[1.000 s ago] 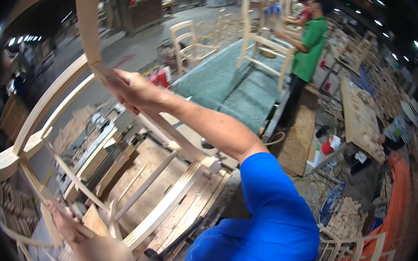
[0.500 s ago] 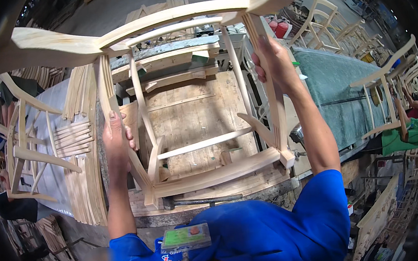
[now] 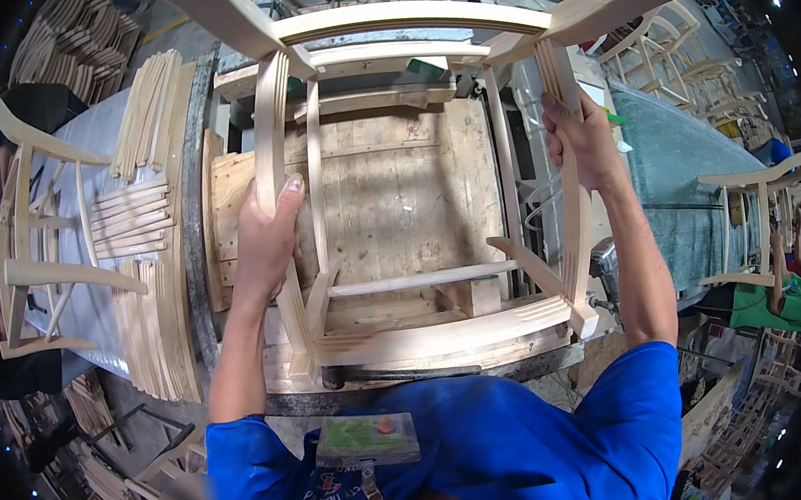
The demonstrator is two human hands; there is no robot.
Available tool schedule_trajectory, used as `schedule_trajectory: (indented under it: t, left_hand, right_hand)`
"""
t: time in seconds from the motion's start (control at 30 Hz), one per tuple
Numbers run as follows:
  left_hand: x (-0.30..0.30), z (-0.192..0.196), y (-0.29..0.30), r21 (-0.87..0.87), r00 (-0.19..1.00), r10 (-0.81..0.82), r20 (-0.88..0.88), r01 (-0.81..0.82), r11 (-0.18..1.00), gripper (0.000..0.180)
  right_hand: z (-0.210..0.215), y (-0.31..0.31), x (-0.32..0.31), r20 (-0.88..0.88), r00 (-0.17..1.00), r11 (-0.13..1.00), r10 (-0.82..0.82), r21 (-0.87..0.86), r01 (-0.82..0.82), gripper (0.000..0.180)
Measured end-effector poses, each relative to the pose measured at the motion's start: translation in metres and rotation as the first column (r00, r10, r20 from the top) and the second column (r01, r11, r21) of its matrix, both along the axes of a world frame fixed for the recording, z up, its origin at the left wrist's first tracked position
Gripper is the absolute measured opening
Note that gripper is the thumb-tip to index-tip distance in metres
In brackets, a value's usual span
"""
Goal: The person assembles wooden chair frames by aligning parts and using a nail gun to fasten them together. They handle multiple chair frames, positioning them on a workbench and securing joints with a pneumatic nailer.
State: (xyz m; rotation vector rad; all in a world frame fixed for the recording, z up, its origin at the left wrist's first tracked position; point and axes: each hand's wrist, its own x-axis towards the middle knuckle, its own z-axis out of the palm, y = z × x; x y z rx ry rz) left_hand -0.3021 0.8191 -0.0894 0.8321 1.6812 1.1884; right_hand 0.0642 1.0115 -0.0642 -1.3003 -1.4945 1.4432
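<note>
A pale, unpainted wooden chair frame (image 3: 432,339) spans the middle of the view, its near rail close to my body and its far rail (image 3: 409,19) away from me. My left hand (image 3: 268,231) is wrapped round the frame's left side rail, thumb on top. Round the right side rail, a little farther off, close the fingers of my right hand (image 3: 585,139). A thin stretcher (image 3: 422,279) and slim legs show through the frame's opening. Below it lies a wooden workbench top (image 3: 386,194), and whether the frame rests on it I cannot tell.
To the left, a table holds stacked wooden slats (image 3: 154,314) and another chair frame (image 3: 69,271). A green-grey table (image 3: 686,187) stands on the right, with a chair frame (image 3: 764,175) beyond. A person in a green shirt (image 3: 790,297) is at the right edge.
The chair frame has turned and shifted slightly right, and now looks squarer to me. Both hands keep their hold and have moved right with it.
</note>
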Motion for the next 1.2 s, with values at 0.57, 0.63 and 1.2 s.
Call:
schedule_trajectory:
  t: [0.57, 0.63, 1.2]
  left_hand:
    - [-0.046, -0.148, 0.068, -0.163, 0.986, 0.016, -0.168, -0.043, 0.986, 0.021]
    - [-0.050, -0.160, 0.076, -0.242, 0.987, -0.013, -0.158, -0.026, 0.970, 0.022]
    - [-0.078, -0.199, 0.085, -0.240, 0.388, -0.196, -0.901, -0.068, 0.968, 0.059]
  right_hand:
    - [-0.162, 0.072, -0.041, 0.039, 0.998, 0.977, 0.042, -0.212, -0.033, 0.030]
    - [-0.180, 0.079, -0.044, 0.066, 0.996, 0.973, 0.052, -0.227, -0.036, 0.033]
    - [-0.288, 0.038, -0.069, 0.332, 0.928, 0.986, 0.167, -0.078, -0.150, 0.054]
